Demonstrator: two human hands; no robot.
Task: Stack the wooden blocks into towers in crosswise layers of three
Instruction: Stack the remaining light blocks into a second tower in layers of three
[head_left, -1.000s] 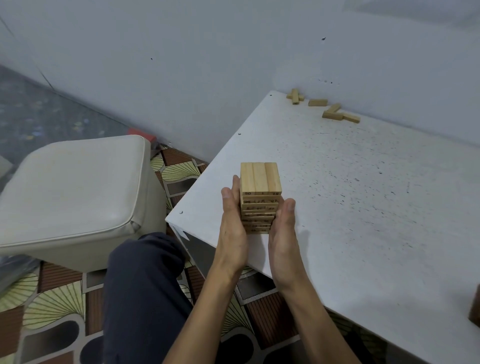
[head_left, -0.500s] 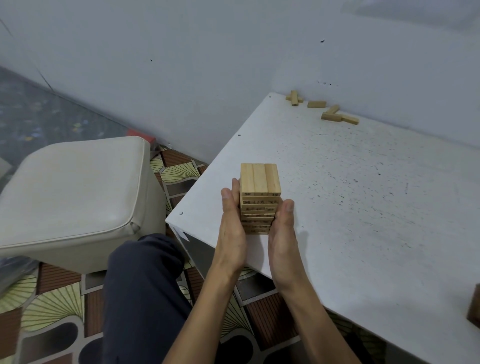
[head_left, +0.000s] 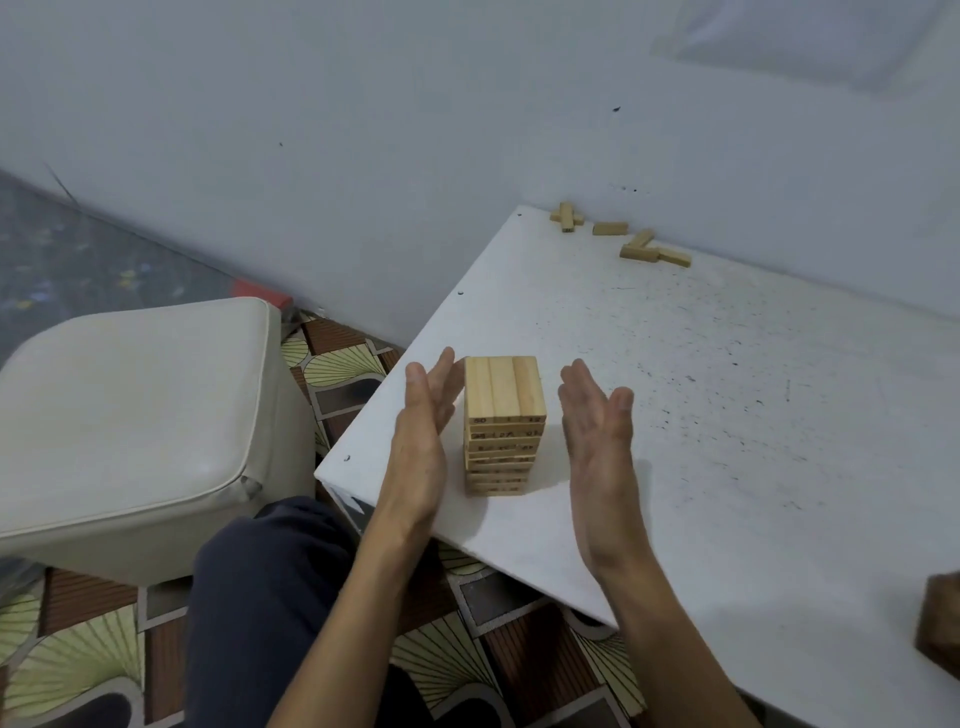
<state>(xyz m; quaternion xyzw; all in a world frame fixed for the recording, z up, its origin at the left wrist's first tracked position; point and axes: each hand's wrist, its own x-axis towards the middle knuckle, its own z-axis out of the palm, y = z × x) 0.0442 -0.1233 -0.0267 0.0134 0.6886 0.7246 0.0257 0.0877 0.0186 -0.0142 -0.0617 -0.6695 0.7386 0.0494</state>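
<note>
A tower of wooden blocks (head_left: 503, 423) stands upright on the white table (head_left: 727, 415) near its left corner, with three blocks side by side on top and several crosswise layers below. My left hand (head_left: 422, 441) is flat and open just left of the tower, fingers almost at its top edge. On the tower's other side my right hand (head_left: 597, 441) is open, palm facing it, a small gap away. Neither hand holds anything.
Several loose wooden blocks (head_left: 639, 244) lie at the table's far edge by the wall. A cream cushioned stool (head_left: 135, 415) stands left of the table. A brown object (head_left: 940, 623) shows at the right edge. My dark-trousered knee (head_left: 265, 597) is below.
Both hands were pressed against the tower's sides; now they have come off it and spread apart, the right hand farther out. The tower stands as before.
</note>
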